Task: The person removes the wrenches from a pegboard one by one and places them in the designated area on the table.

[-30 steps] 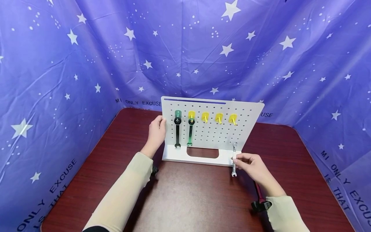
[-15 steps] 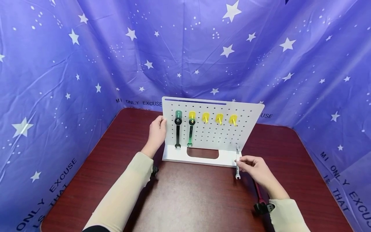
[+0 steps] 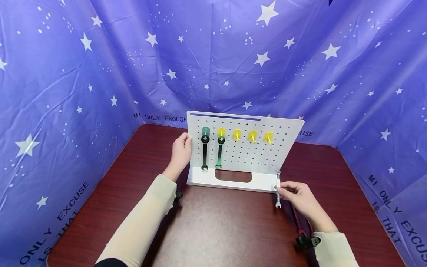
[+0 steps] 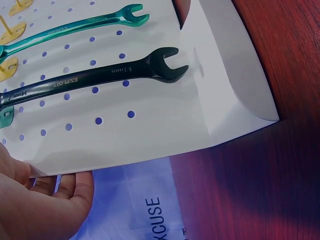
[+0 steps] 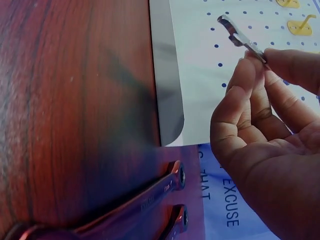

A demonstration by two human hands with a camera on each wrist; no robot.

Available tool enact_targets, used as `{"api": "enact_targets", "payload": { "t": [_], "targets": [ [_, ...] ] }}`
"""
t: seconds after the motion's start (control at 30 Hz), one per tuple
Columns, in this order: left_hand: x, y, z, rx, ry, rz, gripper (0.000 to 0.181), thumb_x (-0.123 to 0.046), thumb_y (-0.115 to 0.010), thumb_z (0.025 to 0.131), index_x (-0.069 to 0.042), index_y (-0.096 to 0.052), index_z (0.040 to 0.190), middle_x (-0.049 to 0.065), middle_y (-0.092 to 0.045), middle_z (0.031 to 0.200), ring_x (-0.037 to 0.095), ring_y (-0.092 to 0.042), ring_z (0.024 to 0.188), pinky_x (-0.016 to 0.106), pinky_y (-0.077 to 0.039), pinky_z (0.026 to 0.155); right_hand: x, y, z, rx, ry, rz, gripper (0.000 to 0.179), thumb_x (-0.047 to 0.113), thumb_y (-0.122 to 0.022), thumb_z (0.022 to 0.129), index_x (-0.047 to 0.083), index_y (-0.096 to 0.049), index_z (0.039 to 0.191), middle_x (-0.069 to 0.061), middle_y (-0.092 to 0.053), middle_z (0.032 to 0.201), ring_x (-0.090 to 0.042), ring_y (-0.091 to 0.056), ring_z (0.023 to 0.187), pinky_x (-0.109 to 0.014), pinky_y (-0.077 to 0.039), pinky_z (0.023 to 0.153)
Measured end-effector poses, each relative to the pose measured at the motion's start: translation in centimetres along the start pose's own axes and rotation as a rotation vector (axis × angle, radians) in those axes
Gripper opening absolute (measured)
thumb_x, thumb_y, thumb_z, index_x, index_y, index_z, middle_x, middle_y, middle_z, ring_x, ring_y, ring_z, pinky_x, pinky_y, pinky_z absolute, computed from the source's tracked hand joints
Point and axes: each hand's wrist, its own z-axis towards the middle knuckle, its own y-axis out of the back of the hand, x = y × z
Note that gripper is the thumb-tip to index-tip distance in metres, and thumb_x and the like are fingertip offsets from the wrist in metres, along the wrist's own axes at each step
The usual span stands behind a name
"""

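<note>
My left hand point(image 3: 181, 151) grips the left edge of a white pegboard point(image 3: 257, 157), thumb in front and fingers behind in the left wrist view. Between thumb and fingers, my right hand point(image 3: 301, 200) pinches a silver wrench point(image 3: 278, 189) in front of the board's lower right corner. The wrench stands roughly upright, its open jaw end down. From a green hook point(image 3: 205, 131) at the left hangs a black wrench point(image 4: 95, 75). Beside it a green wrench point(image 3: 219, 157) hangs from a yellow hook point(image 3: 221, 132).
Three more yellow hooks point(image 3: 252, 136) to the right carry nothing. Red wrenches point(image 5: 155, 195) lie on the dark wooden table point(image 3: 213, 230) by my right forearm, partly hidden. A purple curtain with stars point(image 3: 213, 66) surrounds the table.
My right hand has moved a little to the right and toward me, carrying the silver wrench with it. The left hand still grips the pegboard's edge.
</note>
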Motion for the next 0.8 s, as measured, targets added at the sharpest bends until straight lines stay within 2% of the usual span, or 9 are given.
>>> {"api": "enact_targets", "payload": {
  "t": [0.27, 0.5, 0.63, 0.8],
  "targets": [
    [0.1, -0.1, 0.0, 0.002, 0.012, 0.003, 0.016, -0.004, -0.051, 0.105, 0.003, -0.065, 0.104, 0.019, -0.064, 0.088, 0.031, -0.059, 0.079, 0.043, -0.049, 0.071, -0.9, 0.7, -0.3, -0.006, 0.018, 0.026, 0.019, 0.005, -0.069, 0.096, -0.01, -0.07, 0.108, -0.009, -0.069, 0.081, -0.016, -0.066, 0.073, -0.026, -0.055, 0.069],
    [0.1, -0.1, 0.1, 0.001, 0.018, 0.0, 0.015, -0.005, -0.052, 0.105, 0.003, -0.065, 0.104, 0.019, -0.065, 0.089, 0.031, -0.06, 0.08, 0.044, -0.05, 0.072, -1.3, 1.2, -0.5, -0.007, 0.0, 0.056, 0.02, 0.004, -0.069, 0.096, -0.012, -0.069, 0.108, -0.009, -0.07, 0.084, -0.014, -0.068, 0.074, -0.029, -0.057, 0.07],
    [0.0, -0.1, 0.1, 0.005, 0.023, -0.004, 0.015, -0.005, -0.051, 0.106, 0.002, -0.065, 0.104, 0.019, -0.066, 0.09, 0.031, -0.06, 0.081, 0.044, -0.05, 0.073, -1.4, 1.5, -0.8, -0.019, -0.021, 0.031, 0.022, 0.008, -0.071, 0.096, -0.01, -0.071, 0.109, -0.009, -0.071, 0.087, -0.013, -0.067, 0.076, -0.029, -0.056, 0.07],
    [0.1, -0.2, 0.1, 0.006, 0.03, 0.0, 0.016, -0.006, -0.051, 0.106, 0.002, -0.064, 0.103, 0.019, -0.066, 0.089, 0.031, -0.06, 0.081, 0.044, -0.05, 0.072, -1.6, 1.8, -1.1, -0.025, -0.029, 0.036, 0.025, 0.009, -0.071, 0.096, -0.011, -0.07, 0.111, -0.014, -0.072, 0.093, -0.012, -0.067, 0.079, -0.029, -0.057, 0.072]
  ]
}}
